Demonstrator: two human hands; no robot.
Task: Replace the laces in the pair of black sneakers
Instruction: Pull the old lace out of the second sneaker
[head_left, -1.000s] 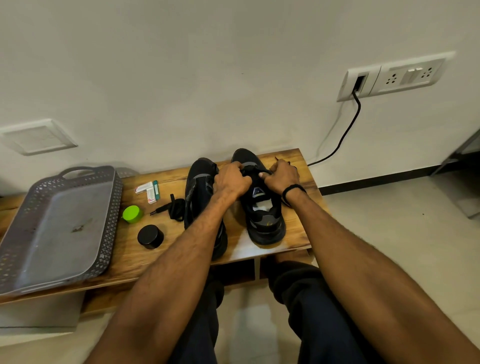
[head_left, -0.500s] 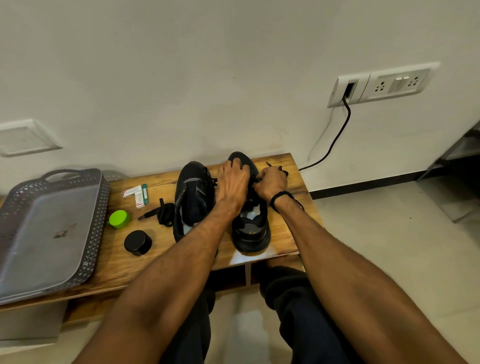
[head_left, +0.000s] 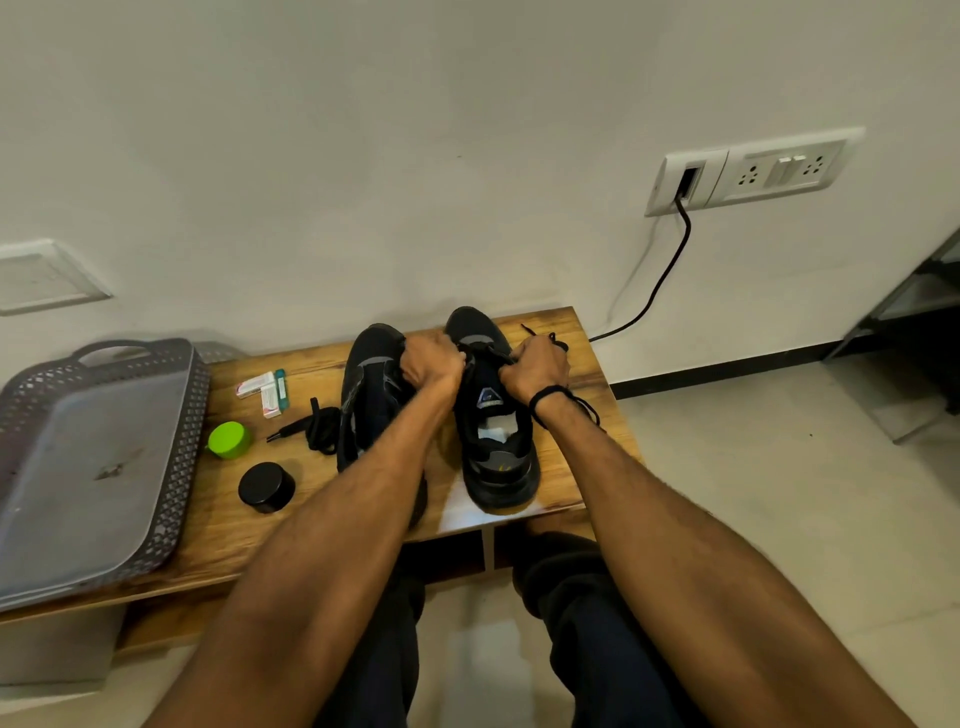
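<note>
Both fists closed on black lace at the right sneaker (head_left: 493, 441) on the bench (head_left: 582, 415): left hand (head_left: 434, 361), right hand (head_left: 535, 366); left sneaker (head_left: 369, 395) alongside.

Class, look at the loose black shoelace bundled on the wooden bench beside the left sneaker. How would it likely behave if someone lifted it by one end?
The loose black shoelace lies in a slack tangle, so it would probably hang limp and uncoil. It looks thin, so likely very light. Its stiffer-looking tip may stay straight.

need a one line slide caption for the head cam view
Both hands, left hand and right hand, work a black lace at the right sneaker on a wooden bench.
</note>
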